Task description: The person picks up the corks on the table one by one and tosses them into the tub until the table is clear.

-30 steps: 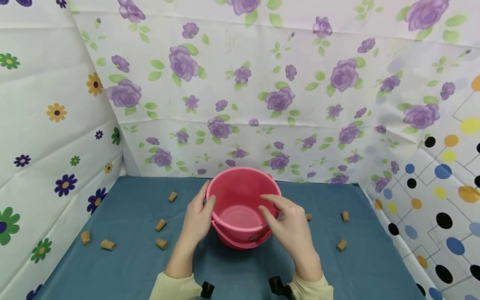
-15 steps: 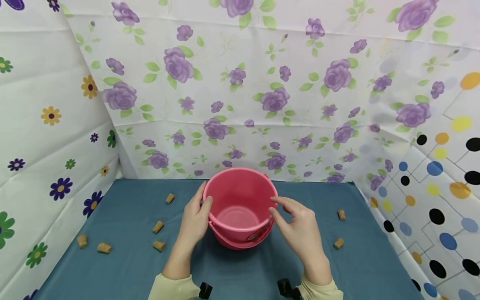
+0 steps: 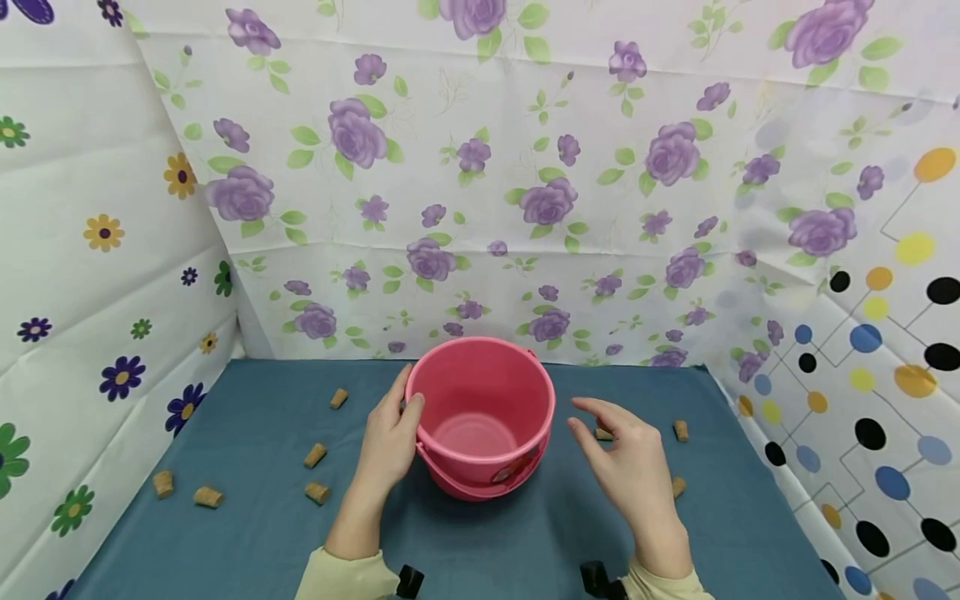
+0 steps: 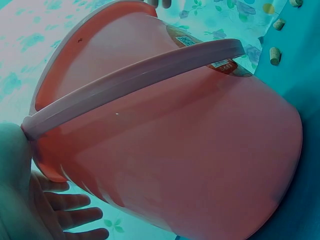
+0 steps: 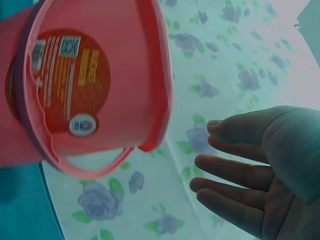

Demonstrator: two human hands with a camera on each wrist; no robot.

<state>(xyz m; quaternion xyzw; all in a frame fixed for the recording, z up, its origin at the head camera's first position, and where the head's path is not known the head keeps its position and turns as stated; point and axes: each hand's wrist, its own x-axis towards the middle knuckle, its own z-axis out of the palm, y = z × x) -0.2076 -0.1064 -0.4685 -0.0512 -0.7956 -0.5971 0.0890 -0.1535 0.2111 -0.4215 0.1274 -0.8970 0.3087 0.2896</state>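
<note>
A pink plastic bucket (image 3: 480, 379) stands upright at the middle of the cloth, its mouth tipped into sight and its inside bare. Its handle (image 4: 135, 72) hangs down along the near side, over a round printed label (image 5: 75, 80). At the bucket's left rim my left hand (image 3: 387, 440) holds on, thumb at the edge and fingers along the outer wall. My right hand (image 3: 628, 457) is a short way off the bucket's right side, thumb and fingers apart with nothing between them. A cork (image 3: 603, 434) lies partly hidden behind that hand.
Several corks lie left of the bucket, among them one cork (image 3: 339, 397) farther back and one cork (image 3: 207, 497) nearer the left edge. Another cork (image 3: 680, 430) is to the right. Patterned sheets (image 3: 450, 167) hang behind and beside the blue cloth (image 3: 255, 417).
My right hand has moved away from the bucket's right rim, out to the right. The left hand keeps its place at the left rim, and the bucket stays put.
</note>
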